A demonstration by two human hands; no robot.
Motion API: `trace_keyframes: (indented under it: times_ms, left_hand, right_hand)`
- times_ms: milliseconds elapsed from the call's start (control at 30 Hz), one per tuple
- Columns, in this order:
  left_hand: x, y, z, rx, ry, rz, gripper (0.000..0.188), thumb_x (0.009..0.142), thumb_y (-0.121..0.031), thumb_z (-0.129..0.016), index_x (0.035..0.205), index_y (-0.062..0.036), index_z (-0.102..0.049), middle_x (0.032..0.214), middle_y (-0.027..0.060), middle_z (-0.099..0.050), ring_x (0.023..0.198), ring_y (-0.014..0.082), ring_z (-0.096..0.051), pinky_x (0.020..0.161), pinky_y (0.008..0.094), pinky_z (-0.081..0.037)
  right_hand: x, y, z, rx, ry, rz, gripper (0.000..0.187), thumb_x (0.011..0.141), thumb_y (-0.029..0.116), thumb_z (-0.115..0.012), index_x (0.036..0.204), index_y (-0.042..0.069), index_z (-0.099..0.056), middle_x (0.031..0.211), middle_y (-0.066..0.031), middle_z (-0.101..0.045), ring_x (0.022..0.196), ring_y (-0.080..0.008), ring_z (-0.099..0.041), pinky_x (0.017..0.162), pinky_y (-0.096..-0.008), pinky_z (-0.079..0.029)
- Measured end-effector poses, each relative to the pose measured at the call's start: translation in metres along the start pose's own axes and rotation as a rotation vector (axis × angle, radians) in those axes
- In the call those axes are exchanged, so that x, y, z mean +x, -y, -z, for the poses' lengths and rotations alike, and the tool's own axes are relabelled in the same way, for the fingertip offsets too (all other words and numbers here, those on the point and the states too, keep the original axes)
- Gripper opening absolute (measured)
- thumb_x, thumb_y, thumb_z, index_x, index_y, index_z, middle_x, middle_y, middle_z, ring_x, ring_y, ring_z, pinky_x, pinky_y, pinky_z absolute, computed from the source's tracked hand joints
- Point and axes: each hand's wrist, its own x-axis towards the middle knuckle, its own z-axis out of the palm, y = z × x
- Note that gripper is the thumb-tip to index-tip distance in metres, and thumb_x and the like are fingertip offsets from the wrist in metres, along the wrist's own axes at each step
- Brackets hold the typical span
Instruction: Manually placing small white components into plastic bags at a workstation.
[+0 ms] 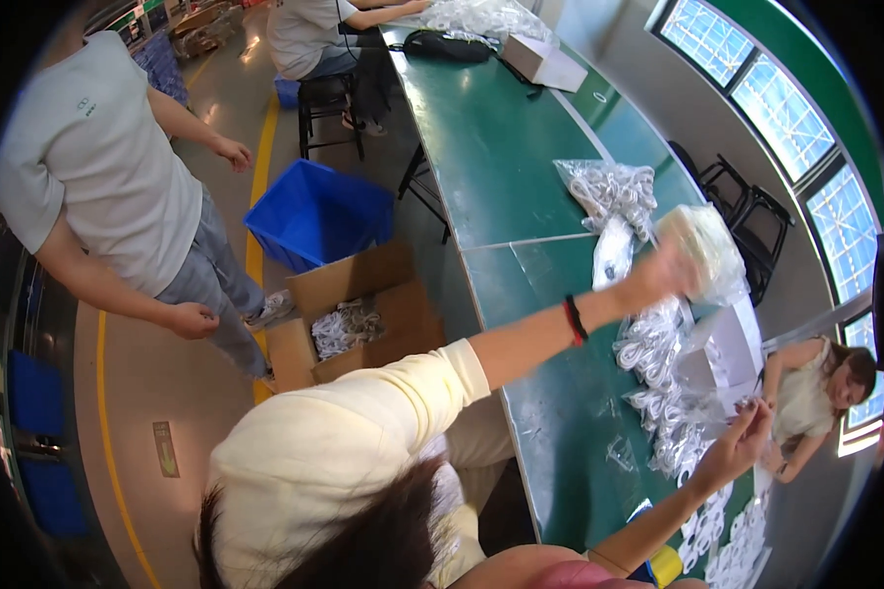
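My left arm, with red and black bands at the wrist, reaches across the green table (530, 314). My left hand (661, 270) is blurred by motion and grips a clear plastic bag (705, 253) with pale contents. Nearby lie a bag of coiled white cables (619, 191) and a heap of bundled white cables (658, 353). My right hand (740, 444) is raised over the right side of the table, fingertips pinched together. Whatever is between them is too small to name. An open white box (722, 353) stands just beyond it.
Flat white pieces (712, 530) and a yellow object (666, 565) lie near. Left of the table are a carton of white cables (408, 314) and a blue bin (314, 211). One person (108, 167) stands left; others sit at the far end and right. A white carton (543, 64) stands far off.
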Motion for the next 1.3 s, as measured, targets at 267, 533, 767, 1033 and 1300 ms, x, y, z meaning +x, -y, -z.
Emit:
trace_keyframes:
  times_ms: [267,533,767,1033,1300]
  left_hand:
    - [0.066,-0.112,0.018,0.168,-0.466,-0.22,0.028,0.087,-0.015,-0.048,0.113,-0.0049,-0.044,0.087,0.0057,-0.053,0.077,0.0123,-0.053,0.072,0.0263,-0.047]
    - [-0.043,-0.012,-0.1,0.076,0.54,0.52,0.027,0.092,-0.029,-0.052,0.102,-0.0043,-0.054,0.091,0.0027,-0.059,0.079,0.0096,-0.059,0.069,0.0245,-0.05]
    - [-0.064,0.006,-0.096,-0.039,0.431,0.504,0.021,0.093,-0.02,-0.049,0.102,-0.0016,-0.054,0.087,-0.0019,-0.055,0.078,0.0038,-0.051,0.069,0.0211,-0.045]
    - [-0.06,-0.012,-0.102,0.091,0.295,0.463,0.019,0.092,-0.014,-0.045,0.102,0.0001,-0.054,0.089,0.0024,-0.057,0.081,0.0062,-0.054,0.063,0.0204,-0.048]
    - [-0.063,-0.012,-0.091,0.136,0.261,0.532,0.018,0.093,-0.014,-0.044,0.101,-0.0003,-0.054,0.088,0.0042,-0.058,0.072,0.0061,-0.056,0.052,0.0203,-0.049]
  right_hand:
    - [-0.003,-0.01,0.028,-0.013,0.053,-0.088,0.018,0.095,0.015,-0.045,0.097,0.0,-0.054,0.081,-0.0045,-0.058,0.07,-0.0087,-0.055,0.063,-0.0206,-0.046]
    - [-0.007,-0.033,0.015,0.255,0.2,-0.241,0.017,0.094,0.018,-0.048,0.092,0.003,-0.055,0.08,-0.0018,-0.055,0.07,-0.0076,-0.054,0.059,-0.0198,-0.045]
    - [-0.004,-0.029,0.01,0.156,0.176,-0.29,0.018,0.09,0.016,-0.054,0.093,-0.001,-0.058,0.076,-0.0039,-0.061,0.063,-0.0064,-0.053,0.052,-0.0189,-0.042]
    - [-0.002,-0.028,0.003,0.161,0.219,-0.34,0.012,0.087,0.009,-0.056,0.094,-0.001,-0.058,0.071,-0.0014,-0.059,0.059,-0.0048,-0.05,0.051,-0.0181,-0.039]
    - [-0.003,-0.016,-0.006,-0.217,0.212,0.071,0.016,0.078,0.002,-0.061,0.093,0.003,-0.06,0.084,-0.0082,-0.058,0.076,-0.0196,-0.057,0.067,-0.0287,-0.046]
